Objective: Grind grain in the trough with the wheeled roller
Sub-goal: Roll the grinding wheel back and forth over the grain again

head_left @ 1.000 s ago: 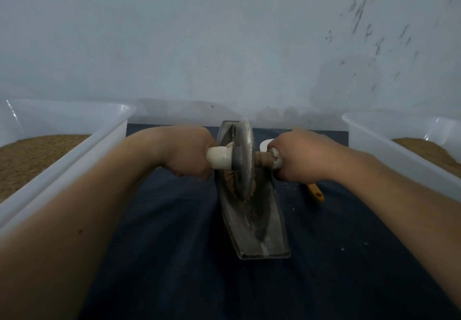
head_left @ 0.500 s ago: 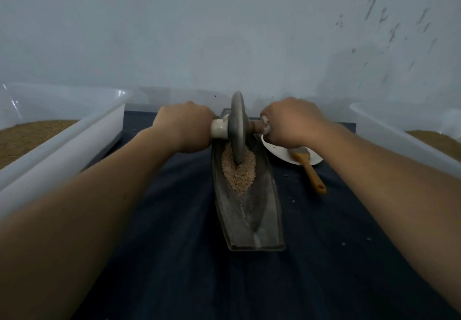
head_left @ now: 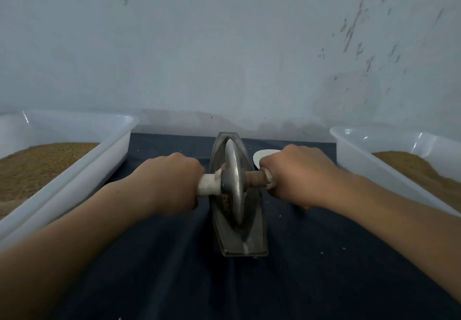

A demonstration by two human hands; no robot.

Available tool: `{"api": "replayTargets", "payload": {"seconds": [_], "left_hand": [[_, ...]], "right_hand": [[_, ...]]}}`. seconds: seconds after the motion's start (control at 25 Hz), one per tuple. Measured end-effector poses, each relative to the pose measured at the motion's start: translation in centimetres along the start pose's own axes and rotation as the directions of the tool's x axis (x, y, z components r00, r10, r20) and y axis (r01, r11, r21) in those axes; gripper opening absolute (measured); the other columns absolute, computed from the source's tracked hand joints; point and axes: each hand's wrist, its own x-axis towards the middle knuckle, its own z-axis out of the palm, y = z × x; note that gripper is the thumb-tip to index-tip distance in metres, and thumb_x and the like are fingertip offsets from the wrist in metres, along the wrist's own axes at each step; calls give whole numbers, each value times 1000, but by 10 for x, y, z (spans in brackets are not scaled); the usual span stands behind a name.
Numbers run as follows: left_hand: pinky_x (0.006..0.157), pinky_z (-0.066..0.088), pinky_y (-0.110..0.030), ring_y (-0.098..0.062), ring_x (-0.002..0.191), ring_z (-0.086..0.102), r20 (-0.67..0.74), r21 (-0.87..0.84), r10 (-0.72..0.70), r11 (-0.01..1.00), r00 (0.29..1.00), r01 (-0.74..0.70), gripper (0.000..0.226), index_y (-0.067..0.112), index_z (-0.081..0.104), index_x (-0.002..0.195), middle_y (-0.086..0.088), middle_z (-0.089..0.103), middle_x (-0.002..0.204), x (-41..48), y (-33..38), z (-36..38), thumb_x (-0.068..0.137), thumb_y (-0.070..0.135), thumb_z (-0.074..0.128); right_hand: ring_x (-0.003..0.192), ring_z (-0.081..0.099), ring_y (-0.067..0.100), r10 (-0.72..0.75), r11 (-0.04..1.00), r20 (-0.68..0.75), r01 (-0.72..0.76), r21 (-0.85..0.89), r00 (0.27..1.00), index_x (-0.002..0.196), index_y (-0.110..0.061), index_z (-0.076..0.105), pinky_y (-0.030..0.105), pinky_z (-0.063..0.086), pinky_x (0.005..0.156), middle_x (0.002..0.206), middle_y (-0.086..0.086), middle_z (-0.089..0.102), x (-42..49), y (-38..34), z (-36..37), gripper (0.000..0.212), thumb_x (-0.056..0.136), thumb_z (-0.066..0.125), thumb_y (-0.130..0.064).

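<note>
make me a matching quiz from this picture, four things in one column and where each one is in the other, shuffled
1 wheel
2 plate
3 left hand
4 cloth

a grips the white handle
b lies under the trough
c stands upright in the trough
d partly hidden behind the right hand

Pairs: 1-c, 2-d, 3-a, 4-b

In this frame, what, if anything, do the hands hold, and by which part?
The wheeled roller, by its axle: left hand grips the white-wrapped left end, right hand the right end; it stands in the trough.
</note>
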Motion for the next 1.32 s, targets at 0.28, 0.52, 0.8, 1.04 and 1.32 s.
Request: {"api": "replayTargets", "payload": {"seconds": [0.28,0.52,0.8,1.04,1.32], "left_hand": [[48,31,-27,-16,57,49,-187,80,-60,994,981,76,8,30,54,77,8,50,70,46,-4,18,77,35,59],[58,40,-33,-20,65,51,-223,16,-93,995,970,99,8,30,59,84,7,49,72,87,-13,20,83,37,58],[44,14,-23,-8,44,23,-330,235,111,971,938,-33,17,34,41,69,11,31,58,8,0,6,66,40,57],[47,25,-26,-14,52,37,-303,269,27,961,953,58,5,34,54,81,9,36,64,39,0,10,79,38,56],[61,40,-33,-22,72,55,-237,230,-36,969,971,93,13,32,62,95,5,49,79,79,3,-2,83,33,57]], "right_hand": [[56,54,15,42,999,105,-43,10,994,66,-30,50,28,38,44,64,-5,56,49,8,21,16,73,64,-25],[59,49,17,84,996,-89,-85,-3,993,65,-28,44,26,30,48,68,-4,52,91,17,36,25,82,63,-27],[58,50,6,-11,978,73,-4,207,997,75,-31,46,25,28,43,73,-13,54,-3,9,10,22,66,66,-33],[61,56,10,16,976,166,-51,211,986,70,-29,49,28,39,48,69,-8,57,26,14,20,18,72,66,-31],[71,59,20,133,960,133,-161,230,982,79,-28,54,32,45,57,78,-3,60,71,23,35,19,81,67,-42]]}}
